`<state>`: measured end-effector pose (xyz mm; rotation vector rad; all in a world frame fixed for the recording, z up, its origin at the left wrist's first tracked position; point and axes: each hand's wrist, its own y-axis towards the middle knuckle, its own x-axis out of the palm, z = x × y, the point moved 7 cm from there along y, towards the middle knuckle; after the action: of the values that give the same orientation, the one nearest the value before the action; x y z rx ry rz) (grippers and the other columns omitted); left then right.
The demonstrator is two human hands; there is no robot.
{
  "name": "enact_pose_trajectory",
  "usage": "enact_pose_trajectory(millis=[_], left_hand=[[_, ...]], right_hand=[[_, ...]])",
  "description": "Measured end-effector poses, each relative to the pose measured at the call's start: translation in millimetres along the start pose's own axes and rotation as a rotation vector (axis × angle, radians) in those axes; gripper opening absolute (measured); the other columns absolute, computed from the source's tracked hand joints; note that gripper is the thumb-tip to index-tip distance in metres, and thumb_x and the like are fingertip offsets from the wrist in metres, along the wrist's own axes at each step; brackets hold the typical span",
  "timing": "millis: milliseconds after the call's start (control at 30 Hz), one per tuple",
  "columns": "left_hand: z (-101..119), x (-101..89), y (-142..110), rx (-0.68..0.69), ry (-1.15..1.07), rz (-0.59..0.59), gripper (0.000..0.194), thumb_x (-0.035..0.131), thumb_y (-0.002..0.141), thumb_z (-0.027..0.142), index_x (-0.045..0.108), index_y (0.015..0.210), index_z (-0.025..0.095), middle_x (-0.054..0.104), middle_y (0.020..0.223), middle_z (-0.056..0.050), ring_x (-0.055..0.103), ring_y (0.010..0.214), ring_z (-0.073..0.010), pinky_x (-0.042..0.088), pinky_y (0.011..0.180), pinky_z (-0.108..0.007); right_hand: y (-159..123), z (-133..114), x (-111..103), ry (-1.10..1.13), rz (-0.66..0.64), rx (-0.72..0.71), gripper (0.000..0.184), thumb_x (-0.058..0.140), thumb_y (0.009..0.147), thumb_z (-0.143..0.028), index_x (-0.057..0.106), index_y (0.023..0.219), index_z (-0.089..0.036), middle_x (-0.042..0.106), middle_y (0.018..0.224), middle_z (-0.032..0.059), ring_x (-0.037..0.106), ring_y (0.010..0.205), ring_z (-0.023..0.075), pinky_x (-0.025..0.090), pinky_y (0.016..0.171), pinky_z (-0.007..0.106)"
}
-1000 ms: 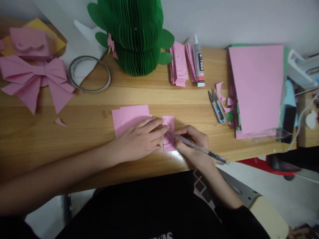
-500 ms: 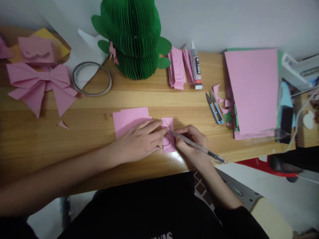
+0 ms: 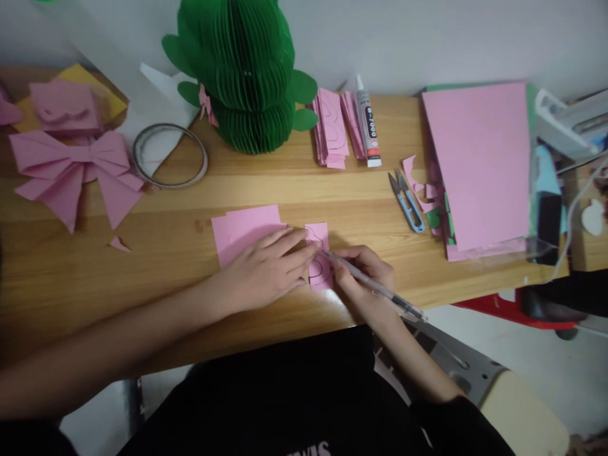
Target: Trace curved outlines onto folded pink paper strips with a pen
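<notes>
A small pink paper strip (image 3: 321,272) lies near the front of the table, with dark curved lines drawn on it. My left hand (image 3: 266,269) rests flat, its outstretched fingertips pressing on the strip's left side. Beneath and behind that hand are larger pink paper pieces (image 3: 247,225), partly covered by it. From the right, my right hand (image 3: 363,272) pinches a clear pen (image 3: 380,288), its tip at the strip by my left fingertips. The pen slants down to the right across the hand. The exact contact of the tip is hard to make out.
At the back stand a green honeycomb paper figure (image 3: 247,82), stacked pink strips (image 3: 331,126) and a glue tube (image 3: 368,126). Thread snips (image 3: 406,201) lie beside paper scraps and a pink sheet stack (image 3: 479,164). Left are a tape roll (image 3: 204,166) and pink bow (image 3: 78,158).
The camera view has shifted slightly, moving the background a little. Both hands keep nearly the same place, with the pen held at the strip; a dark line there appears slightly changed at most.
</notes>
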<state>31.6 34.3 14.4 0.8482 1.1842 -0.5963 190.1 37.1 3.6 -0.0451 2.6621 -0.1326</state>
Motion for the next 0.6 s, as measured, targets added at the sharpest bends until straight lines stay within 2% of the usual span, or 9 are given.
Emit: enact_pose_trajectory(millis=[167,500,600], left_hand=[[0.8,0.2,-0.1,0.016,-0.002,-0.001,0.036,0.040,0.106,0.024,0.064,0.125,0.006,0.070,0.126,-0.008,0.057,0.120,-0.0274,0.039,0.108,-0.040],[-0.4,1.6,-1.1,-0.018,-0.042,-0.014,0.034,0.046,0.104,0.028,0.062,0.128,0.008,0.071,0.124,-0.009,0.056,0.125,-0.0265,0.039,0.109,-0.039],[-0.9,0.4,-0.2,-0.030,-0.042,-0.009,0.035,0.043,0.106,0.027,0.062,0.127,0.007,0.071,0.124,-0.009,0.057,0.124,-0.0259,0.039,0.109,-0.038]], right_hand=[[3.2,-3.4,1.4,-0.004,0.010,-0.007,0.008,0.068,0.081,-0.025,0.071,0.085,-0.020,0.071,0.062,-0.0015,0.063,0.049,0.0108,0.051,0.049,0.021],[3.3,-3.2,0.2,-0.003,0.033,0.007,0.008,0.068,0.080,-0.026,0.071,0.085,-0.020,0.072,0.063,-0.0015,0.062,0.049,0.0101,0.050,0.049,0.021],[3.4,-2.5,1.4,-0.010,0.022,0.018,0.008,0.068,0.080,-0.026,0.071,0.084,-0.019,0.070,0.061,-0.0018,0.061,0.048,0.0104,0.050,0.049,0.022]])
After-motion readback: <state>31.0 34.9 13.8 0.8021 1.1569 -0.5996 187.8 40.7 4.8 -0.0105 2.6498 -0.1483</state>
